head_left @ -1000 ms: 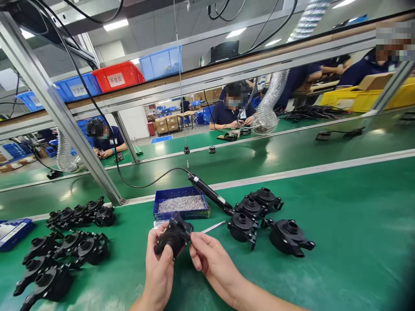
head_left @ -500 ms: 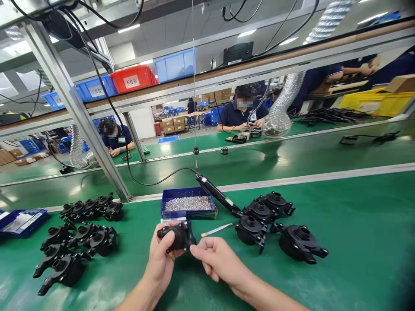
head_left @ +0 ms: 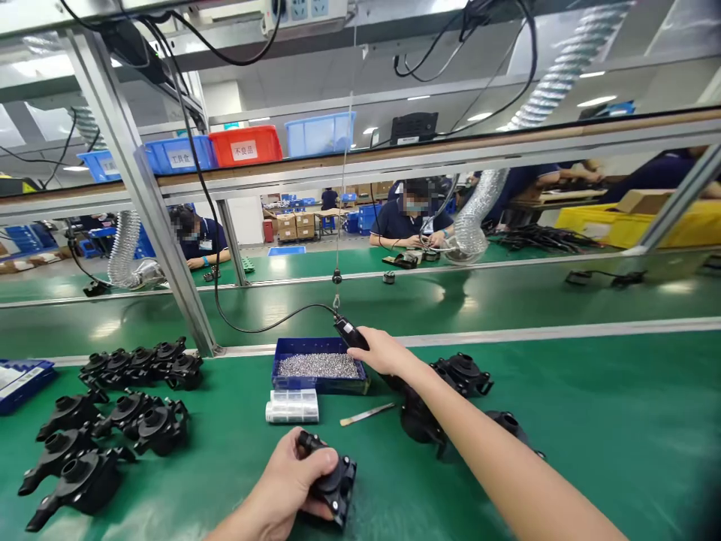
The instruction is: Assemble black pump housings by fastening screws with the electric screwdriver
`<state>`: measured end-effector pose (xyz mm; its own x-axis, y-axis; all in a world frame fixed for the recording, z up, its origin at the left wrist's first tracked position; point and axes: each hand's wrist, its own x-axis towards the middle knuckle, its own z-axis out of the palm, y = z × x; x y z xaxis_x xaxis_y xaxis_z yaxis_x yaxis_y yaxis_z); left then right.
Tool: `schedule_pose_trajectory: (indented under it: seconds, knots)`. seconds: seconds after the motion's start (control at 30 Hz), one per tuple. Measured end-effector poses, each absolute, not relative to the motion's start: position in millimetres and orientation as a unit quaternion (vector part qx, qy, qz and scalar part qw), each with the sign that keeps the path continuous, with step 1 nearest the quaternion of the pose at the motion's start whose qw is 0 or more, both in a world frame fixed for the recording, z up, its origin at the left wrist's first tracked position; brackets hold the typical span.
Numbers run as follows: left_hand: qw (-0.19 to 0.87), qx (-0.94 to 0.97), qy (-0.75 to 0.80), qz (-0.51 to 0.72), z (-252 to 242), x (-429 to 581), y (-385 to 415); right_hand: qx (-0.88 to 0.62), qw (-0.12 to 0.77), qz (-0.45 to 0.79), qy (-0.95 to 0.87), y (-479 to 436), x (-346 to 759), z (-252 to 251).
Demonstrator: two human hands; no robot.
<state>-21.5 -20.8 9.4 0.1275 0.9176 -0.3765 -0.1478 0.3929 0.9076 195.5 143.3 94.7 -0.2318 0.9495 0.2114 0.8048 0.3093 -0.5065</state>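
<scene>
My left hand grips a black plastic housing and presses it down on the green mat near the front edge. My right hand has reached forward and is wrapped round the black electric screwdriver, which hangs on a cord beside the blue tray of small silver screws. Under my right forearm lie more black housings. A white block and a thin metal tool lie between my hands.
Several black housings are grouped at the left, with a blue box beyond them. A slanted metal frame post rises at the left. Other people work at benches across the green conveyor.
My right hand left the housing and reached forward to grasp the screwdriver. My left hand lowered the housing onto the mat. The view tilted upward slightly.
</scene>
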Motion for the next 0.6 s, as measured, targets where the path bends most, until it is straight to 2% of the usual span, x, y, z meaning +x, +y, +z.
schedule_pose_trajectory:
  seconds: [0.07, 0.13, 0.2, 0.27, 0.4, 0.6]
  knots:
    - [0.662, 0.366, 0.507, 0.412, 5, -20, -19, -0.562, 0.266, 0.125, -0.774, 132, 190, 108]
    - [0.668, 0.358, 0.499, 0.421, 0, -17, -17, -0.53, 0.353, 0.15, -0.756, 114, 178, 123]
    - [0.666, 0.348, 0.5, 0.431, -5, -14, -16, -0.443, 0.474, 0.264, -0.713, 94, 160, 134]
    - [0.664, 0.338, 0.502, 0.44, -9, -12, -15, -0.316, 0.553, 0.403, -0.657, 75, 139, 139]
    - [0.678, 0.332, 0.478, 0.449, -8, -14, -17, -0.181, 0.563, 0.526, -0.611, 48, 106, 132]
    - [0.695, 0.331, 0.455, 0.447, 1, -18, -22, -0.172, 0.597, 0.521, -0.586, 37, 101, 122]
